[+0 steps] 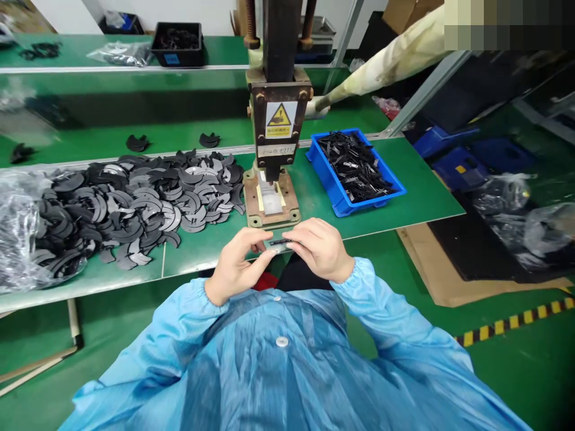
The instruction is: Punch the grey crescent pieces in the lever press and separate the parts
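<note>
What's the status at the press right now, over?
Right hand pinching small black part. Left hand at its other end, contact unclear. Part before the press; blue bin off to the right.

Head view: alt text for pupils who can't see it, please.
A person's right hand pinches a small black part, its other end at the left hand, in front of a press. Curved dark pieces lie heaped to its left; a filled blue bin stands right.
</note>
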`<state>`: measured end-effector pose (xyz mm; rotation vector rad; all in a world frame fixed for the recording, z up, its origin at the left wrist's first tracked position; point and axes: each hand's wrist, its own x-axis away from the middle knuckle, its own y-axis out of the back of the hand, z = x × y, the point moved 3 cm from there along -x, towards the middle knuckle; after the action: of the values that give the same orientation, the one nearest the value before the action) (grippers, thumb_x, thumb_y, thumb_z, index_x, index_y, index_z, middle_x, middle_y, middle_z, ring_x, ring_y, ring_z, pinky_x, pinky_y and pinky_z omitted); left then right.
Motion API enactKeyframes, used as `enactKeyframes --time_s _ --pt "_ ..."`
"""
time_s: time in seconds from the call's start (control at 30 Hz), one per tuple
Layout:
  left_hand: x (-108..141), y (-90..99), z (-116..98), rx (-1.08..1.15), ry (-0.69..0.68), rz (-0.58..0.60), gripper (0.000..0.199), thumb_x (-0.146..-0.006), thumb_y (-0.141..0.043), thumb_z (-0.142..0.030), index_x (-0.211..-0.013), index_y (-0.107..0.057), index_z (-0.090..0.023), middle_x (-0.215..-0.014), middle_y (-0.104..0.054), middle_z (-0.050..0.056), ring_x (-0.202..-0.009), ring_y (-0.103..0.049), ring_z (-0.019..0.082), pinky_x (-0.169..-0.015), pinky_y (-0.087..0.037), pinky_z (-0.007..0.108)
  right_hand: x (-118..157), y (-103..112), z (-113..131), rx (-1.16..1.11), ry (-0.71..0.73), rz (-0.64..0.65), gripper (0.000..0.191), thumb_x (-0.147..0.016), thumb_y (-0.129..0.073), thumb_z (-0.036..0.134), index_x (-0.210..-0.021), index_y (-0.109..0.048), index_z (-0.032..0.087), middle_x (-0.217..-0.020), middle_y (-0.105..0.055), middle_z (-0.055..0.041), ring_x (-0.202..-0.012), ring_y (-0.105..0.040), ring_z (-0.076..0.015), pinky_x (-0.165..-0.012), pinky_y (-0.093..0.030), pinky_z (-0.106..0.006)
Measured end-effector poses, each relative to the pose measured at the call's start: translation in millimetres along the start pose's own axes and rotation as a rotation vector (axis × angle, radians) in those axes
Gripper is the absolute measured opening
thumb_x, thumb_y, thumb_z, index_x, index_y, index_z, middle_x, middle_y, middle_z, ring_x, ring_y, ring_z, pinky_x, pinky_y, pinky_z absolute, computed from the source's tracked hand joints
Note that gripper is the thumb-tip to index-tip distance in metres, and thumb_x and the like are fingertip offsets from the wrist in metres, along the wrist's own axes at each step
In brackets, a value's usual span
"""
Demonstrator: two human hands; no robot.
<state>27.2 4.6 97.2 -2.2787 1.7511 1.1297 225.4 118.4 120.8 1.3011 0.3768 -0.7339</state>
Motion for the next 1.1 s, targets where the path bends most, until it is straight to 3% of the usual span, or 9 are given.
enactKeyframes --time_s 0.13,0.23,0.37,0.47,0.6,0.73,0.83,0.93,1.1 --pt "1 -1.9 1 0.042 0.094 0.025 0.03 -0.1 -0.077 -0.029 -0.129 -0.072 -0.024 -0.112 -0.077 0.008 -0.087 -0.068 0.017 -0.081 -0.059 0.035 1 -6 1 -0.006 0.01 0.015 0.021 -0.099 -0.07 0.029 -0.119 -0.071 0.021 -0.102 -0.077 -0.0055 -0.091 -0.066 -0.0181 -0.079 -0.05 -0.036" --pt "2 -7.6 9 0.232 0.349 0.048 0.02 -0.105 -0.071 -0.04 -0.114 -0.074 -0.022 -0.096 -0.077 0.005 -0.08 -0.069 0.016 -0.075 -0.058 0.032 1 -9 0 0.004 0.026 0.036 0.022 -0.1 -0.068 0.029 -0.121 -0.071 0.022 -0.103 -0.077 -0.0054 -0.091 -0.065 -0.0174 -0.078 -0.049 -0.036" --pt "3 -20.7 21 0.654 0.715 0.168 0.036 -0.096 -0.08 -0.053 -0.093 -0.066 -0.02 -0.074 -0.069 -0.001 -0.064 -0.063 0.011 -0.061 -0.053 0.025 1 -13 0 0.013 0.11 0.063 0.028 -0.101 -0.068 0.028 -0.129 -0.07 0.027 -0.1 -0.076 -0.0028 -0.087 -0.063 -0.0155 -0.076 -0.046 -0.034" --pt "1 -24.7 27 0.807 0.777 0.253 0.043 -0.085 -0.092 -0.05 -0.095 -0.065 -0.019 -0.077 -0.069 -0.001 -0.066 -0.064 0.01 -0.062 -0.054 0.023 -2 -10 -3 -0.022 0.138 0.096 0.038 -0.1 -0.068 0.028 -0.139 -0.067 0.03 -0.104 -0.076 -0.0026 -0.092 -0.065 -0.0154 -0.079 -0.05 -0.033" --pt "-15 -16.0 52 0.694 0.666 0.174 0.05 -0.085 -0.091 -0.049 -0.121 -0.071 -0.021 -0.085 -0.072 0.0 -0.071 -0.069 0.013 -0.07 -0.06 0.028 -21 25 -30 -0.03 -0.001 -0.001 0.043 -0.1 -0.069 0.034 -0.142 -0.066 0.03 -0.12 -0.076 -0.0071 -0.109 -0.07 -0.0205 -0.094 -0.059 -0.041" --pt "-49 0.2 98 0.373 0.515 -0.05 0.04 -0.088 -0.085 -0.053 -0.105 -0.072 -0.019 -0.088 -0.076 0.004 -0.076 -0.074 0.018 -0.074 -0.063 0.034 -66 94 -64 -0.039 -0.143 -0.454 0.039 -0.102 -0.065 0.046 -0.135 -0.069 0.025 -0.119 -0.07 -0.0088 -0.111 -0.07 -0.0224 -0.102 -0.062 -0.047" --pt "-77 4.7 125 0.053 0.429 -0.086 0.028 -0.094 -0.077 -0.047 -0.1 -0.073 -0.02 -0.092 -0.079 0.006 -0.08 -0.074 0.019 -0.078 -0.062 0.034 -112 134 -65 -0.212 -0.072 -0.696 0.054 -0.107 -0.051 0.062 -0.143 -0.059 0.024 -0.132 -0.065 -0.0074 -0.117 -0.071 -0.0182 -0.102 -0.064 -0.041" --pt "-97 1.5 136 -0.263 0.328 -0.002 0.016 -0.097 -0.072 -0.034 -0.102 -0.077 -0.02 -0.097 -0.081 0.007 -0.086 -0.074 0.021 -0.085 -0.06 0.035 -152 147 -47 -0.308 -0.005 -0.63 0.071 -0.106 -0.026 0.073 -0.145 -0.055 0.021 -0.134 -0.064 -0.0053 -0.125 -0.071 -0.0163 -0.107 -0.062 -0.037" --pt "-110 -6.4 133 -0.449 0.126 0.184 0.019 -0.101 -0.063 -0.028 -0.103 -0.081 -0.02 -0.109 -0.082 0.011 -0.108 -0.072 0.028 -0.101 -0.055 0.041 -164 141 -31 -0.289 -0.045 -0.52 0.051 -0.103 -0.048 0.071 -0.102 -0.057 0.021 -0.093 -0.059 0.0016 -0.082 -0.066 -0.0068 -0.093 -0.066 -0.032"
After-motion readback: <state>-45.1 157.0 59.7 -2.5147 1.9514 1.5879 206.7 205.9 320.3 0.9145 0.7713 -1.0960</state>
